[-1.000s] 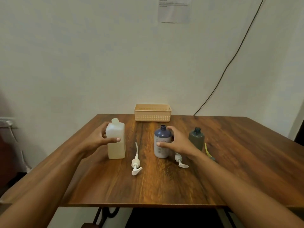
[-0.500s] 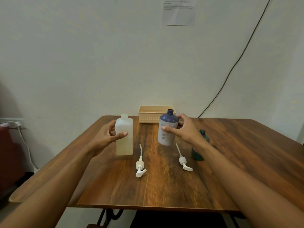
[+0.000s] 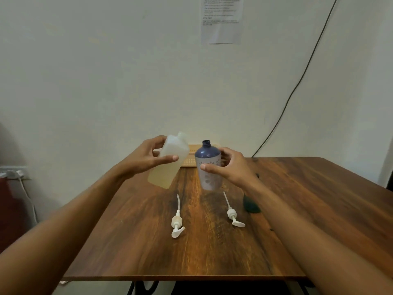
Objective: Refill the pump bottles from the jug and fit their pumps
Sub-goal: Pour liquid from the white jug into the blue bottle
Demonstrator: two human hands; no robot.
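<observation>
My left hand (image 3: 146, 159) grips the translucent white jug (image 3: 170, 165), held above the table and tilted with its neck toward the right. My right hand (image 3: 229, 167) holds the purple bottle (image 3: 208, 167) upright in the air, its neck open, just right of the jug's mouth. Two white pumps lie on the wooden table (image 3: 212, 252): one pump (image 3: 177, 224) front centre, the other pump (image 3: 232, 216) to its right. A dark green bottle (image 3: 252, 206) stands behind my right forearm, mostly hidden.
A beige perforated basket (image 3: 190, 160) sits at the table's back edge, behind the jug and bottle. A black cable (image 3: 297, 81) runs down the wall at right. A paper sheet (image 3: 221, 20) hangs on the wall. A white plug and cord (image 3: 17, 174) are at left.
Both hands lifted their loads off the table. The jug rose and tipped its neck to the right toward the purple bottle, which came up and closer to the jug.
</observation>
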